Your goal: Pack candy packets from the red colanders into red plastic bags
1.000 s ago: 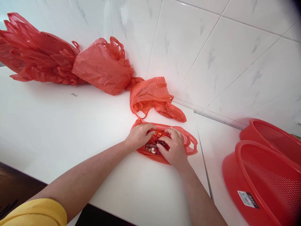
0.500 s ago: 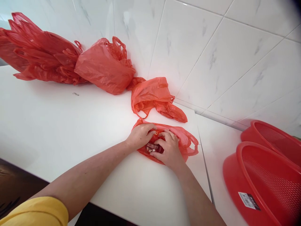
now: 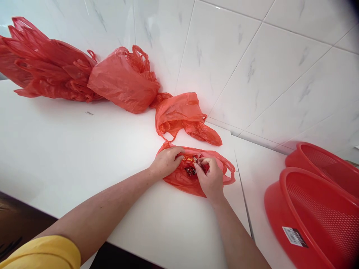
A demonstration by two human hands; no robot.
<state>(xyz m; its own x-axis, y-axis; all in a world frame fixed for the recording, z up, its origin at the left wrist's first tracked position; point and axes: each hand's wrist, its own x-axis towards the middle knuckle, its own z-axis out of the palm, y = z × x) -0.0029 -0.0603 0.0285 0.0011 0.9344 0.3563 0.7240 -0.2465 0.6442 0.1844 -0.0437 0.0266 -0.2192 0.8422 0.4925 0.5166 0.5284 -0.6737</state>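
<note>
A red plastic bag (image 3: 187,183) lies with its mouth open on the white tabletop. My left hand (image 3: 166,162) is curled over the bag's left rim, with its fingers pinched on the plastic. Inside the mouth, my right hand (image 3: 211,177) holds a small dark red wrapped packet (image 3: 198,160) between thumb and fingers. Just below and left of those fingers is a dark shiny wrapper end (image 3: 190,171). A red wrapper with yellow lettering (image 3: 186,160) shows between the two hands. My right fingers partly cover the held packet.
Behind lies another crumpled red bag (image 3: 179,112), with a fuller red bag (image 3: 123,80) and a heap of red bags (image 3: 50,71) further left along the tiled wall (image 3: 224,45). Two red perforated baskets (image 3: 280,209) stand at the right, past a seam in the white tabletop (image 3: 70,160).
My right hand has drawn its spread fingers together and gripped a dark red packet, shifting slightly right. The packet that lay flat has moved. My left hand stays on the rim.
</note>
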